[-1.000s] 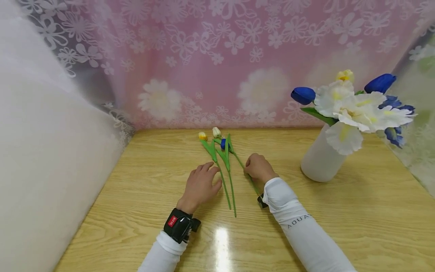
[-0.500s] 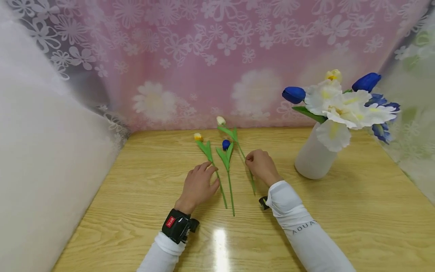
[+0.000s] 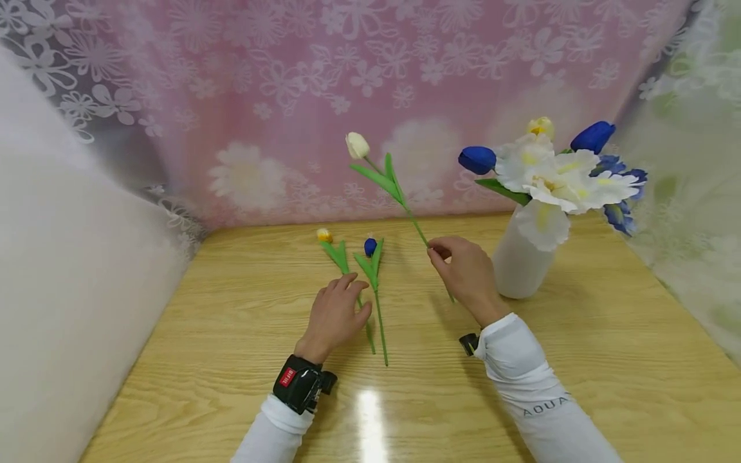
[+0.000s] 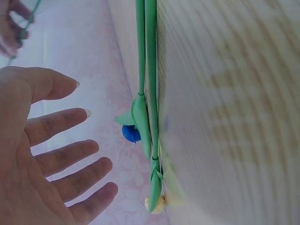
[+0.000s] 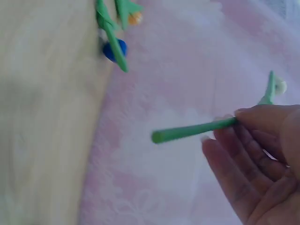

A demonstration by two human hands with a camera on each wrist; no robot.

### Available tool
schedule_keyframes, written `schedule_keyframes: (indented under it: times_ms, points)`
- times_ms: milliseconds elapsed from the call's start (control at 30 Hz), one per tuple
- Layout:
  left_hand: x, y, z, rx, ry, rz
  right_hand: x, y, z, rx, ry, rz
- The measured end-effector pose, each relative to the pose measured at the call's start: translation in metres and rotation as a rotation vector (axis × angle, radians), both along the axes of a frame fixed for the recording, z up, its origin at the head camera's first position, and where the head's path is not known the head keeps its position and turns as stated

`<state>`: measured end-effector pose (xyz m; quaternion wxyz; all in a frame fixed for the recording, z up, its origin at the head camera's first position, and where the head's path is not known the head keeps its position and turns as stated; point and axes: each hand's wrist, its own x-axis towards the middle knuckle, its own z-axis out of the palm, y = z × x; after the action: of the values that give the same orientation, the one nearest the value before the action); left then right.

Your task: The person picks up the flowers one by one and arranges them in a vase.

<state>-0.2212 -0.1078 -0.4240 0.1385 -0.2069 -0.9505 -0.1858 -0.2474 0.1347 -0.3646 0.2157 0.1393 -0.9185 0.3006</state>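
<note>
In the head view my right hand (image 3: 466, 276) pinches the thin green stem of a white tulip (image 3: 357, 146) between thumb and fingertips. The flower is raised above the table and leans up to the left; its cut stem end (image 5: 161, 136) shows in the right wrist view. My left hand (image 3: 334, 315) hovers with relaxed, spread fingers over the stem of a yellow tulip (image 3: 325, 236) lying on the wood. Just right of it lies a blue tulip (image 3: 370, 247). The left wrist view shows the left palm (image 4: 28, 164) holding nothing, apart from both stems.
A white vase (image 3: 523, 263) stands at the right, filled with large white blooms (image 3: 547, 173), blue tulips (image 3: 477, 160) and a yellow one. Behind the wooden table (image 3: 220, 360) hangs a pink floral curtain (image 3: 324, 77). A pale cloth wall (image 3: 75, 257) borders the left side.
My right hand has lifted the white tulip off the table and carried it right, towards the vase. My left hand has stayed nearly in place. The head view has shifted slightly.
</note>
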Motion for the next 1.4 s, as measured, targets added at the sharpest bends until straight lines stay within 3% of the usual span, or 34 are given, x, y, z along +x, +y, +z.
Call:
schedule_keyframes:
  times_ms: [233, 433, 600, 800, 1133, 1400]
  points:
    - [-0.002, 0.006, -0.001, 0.007, 0.008, -0.019, 0.011, 0.025, 0.021, -0.037, 0.418, 0.024]
    - [-0.004, 0.01, -0.002, 0.013, -0.011, -0.034, 0.022, 0.043, 0.04, 0.008, 0.587, -0.075]
    - [-0.005, 0.01, 0.0, 0.028, 0.001, -0.04, 0.025, 0.053, 0.058, -0.044, 0.628, -0.176]
    - [-0.007, 0.01, -0.001, 0.035, 0.006, -0.045, 0.022, 0.063, 0.068, -0.117, 0.658, -0.218]
    - [-0.005, 0.01, -0.001, 0.02, 0.019, -0.051, 0.021, 0.076, 0.076, -0.154, 0.695, -0.254]
    - [-0.007, 0.011, -0.003, 0.01, 0.034, -0.054, 0.018, 0.083, 0.07, -0.229, 0.622, -0.278]
